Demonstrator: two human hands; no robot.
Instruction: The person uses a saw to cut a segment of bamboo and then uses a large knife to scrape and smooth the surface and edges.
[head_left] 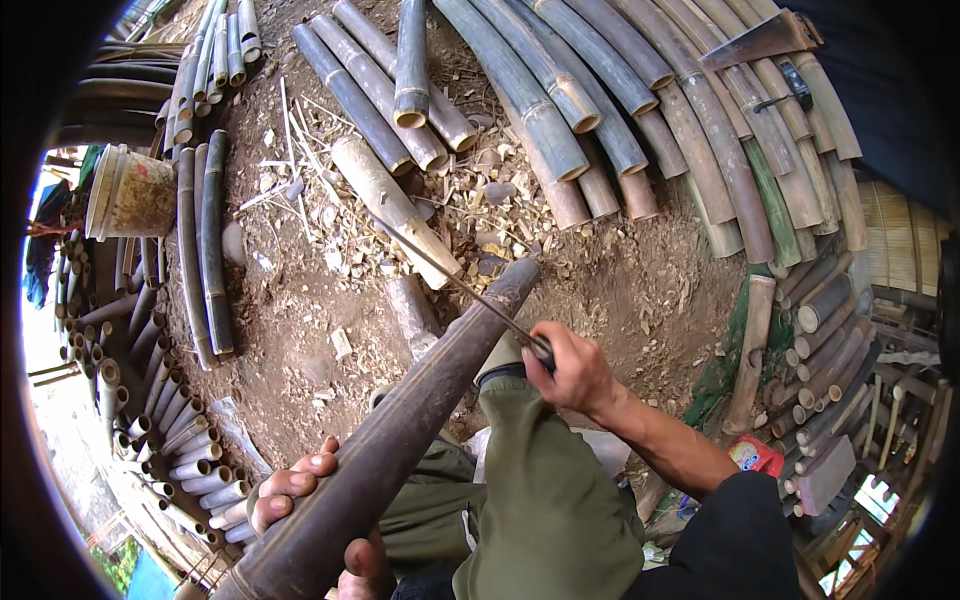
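A thick dark brown bamboo pole [390, 430] slants from the lower left up toward the middle, over my green-trousered legs. My left hand [300, 485] is wrapped round its near part, fingers on one side and thumb on the other. In my right hand [572, 372] is the dark handle of a long-bladed knife, held in a closed fist. The thin knife blade [430, 262] points up and left, crossing the pole near its far end. Whether the edge touches the bamboo I cannot tell. Just beyond lies a pale, chipped log [390, 208].
Wood chips [345, 235] litter the dirt floor. Cut bamboo poles [540, 120] lie in rows ahead, with a handsaw [760, 42] on top at right. A dirty white bucket [140, 195] stands left, near stacked bamboo tubes [205, 465]. More bamboo is piled at right.
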